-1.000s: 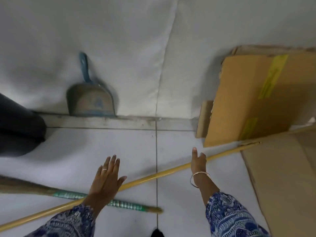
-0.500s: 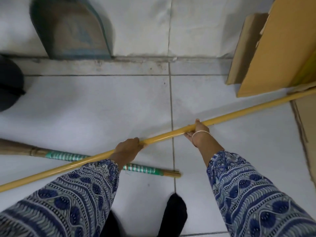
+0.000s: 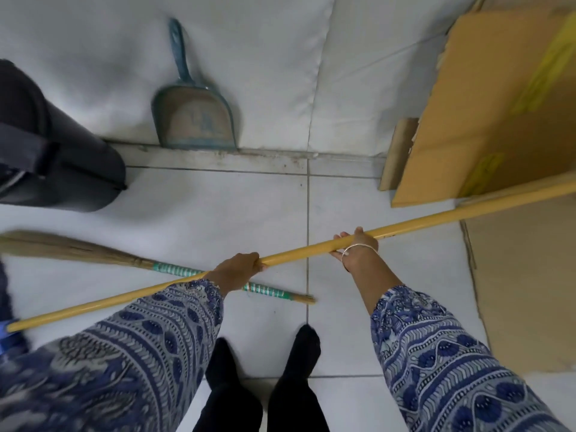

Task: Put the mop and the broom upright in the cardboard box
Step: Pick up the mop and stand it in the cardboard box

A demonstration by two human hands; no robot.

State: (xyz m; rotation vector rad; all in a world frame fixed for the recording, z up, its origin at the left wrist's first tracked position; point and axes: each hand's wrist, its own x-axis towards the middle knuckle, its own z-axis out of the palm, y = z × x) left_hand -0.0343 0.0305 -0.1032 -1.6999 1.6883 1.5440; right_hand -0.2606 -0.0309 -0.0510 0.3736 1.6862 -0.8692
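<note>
1. two feet in black socks stand on the white tiled floor.
2. the left hand is curled over the long yellow mop pole, fingers wrapped close around it.
3. the right hand grips the same pole from beneath, fingers closed round it.
4. the straw broom with green-banded handle lies flat on the floor under the pole.
5. the brown cardboard box stands at right; the pole crosses in front of it.
6. a blue plastic dustpan leans on the wall.
</note>
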